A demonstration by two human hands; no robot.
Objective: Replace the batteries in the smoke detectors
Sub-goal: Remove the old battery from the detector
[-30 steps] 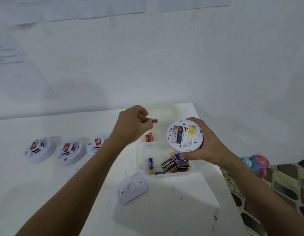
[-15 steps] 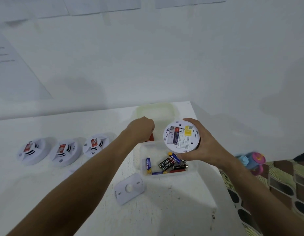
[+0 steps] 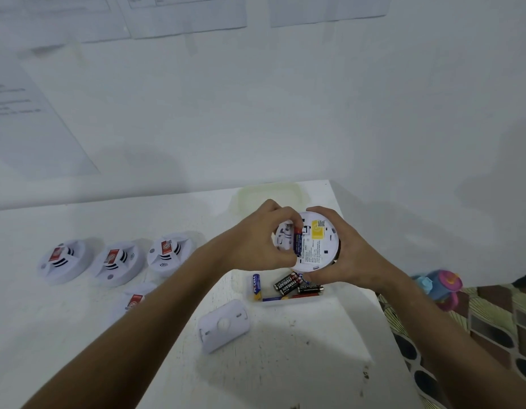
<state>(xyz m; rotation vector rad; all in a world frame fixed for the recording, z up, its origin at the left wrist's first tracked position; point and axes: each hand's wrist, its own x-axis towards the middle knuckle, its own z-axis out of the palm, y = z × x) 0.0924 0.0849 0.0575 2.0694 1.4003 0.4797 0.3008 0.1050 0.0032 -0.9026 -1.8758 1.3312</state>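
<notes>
My right hand (image 3: 351,255) grips a round white smoke detector (image 3: 316,246) from the right, its back side facing me, above the table's right part. Its open compartment holds a blue and red battery (image 3: 298,242). My left hand (image 3: 258,240) is curled over the detector's left side, with fingertip and thumb pinching that battery at its ends. Below the hands a clear tray (image 3: 285,301) holds several loose batteries (image 3: 286,284). The detector's white cover plate (image 3: 224,324) lies on the table in front of the tray.
Three white smoke detectors (image 3: 117,261) with red labels stand in a row at the left; a fourth (image 3: 135,299) shows partly behind my left forearm. A yellowish lid (image 3: 267,196) lies by the wall. A pink and blue toy (image 3: 441,287) lies on the patterned floor past the table's right edge.
My left hand held a red battery, carried it down over the tray, and has now moved right onto the battery in the detector. The red battery is no longer in the hand.
</notes>
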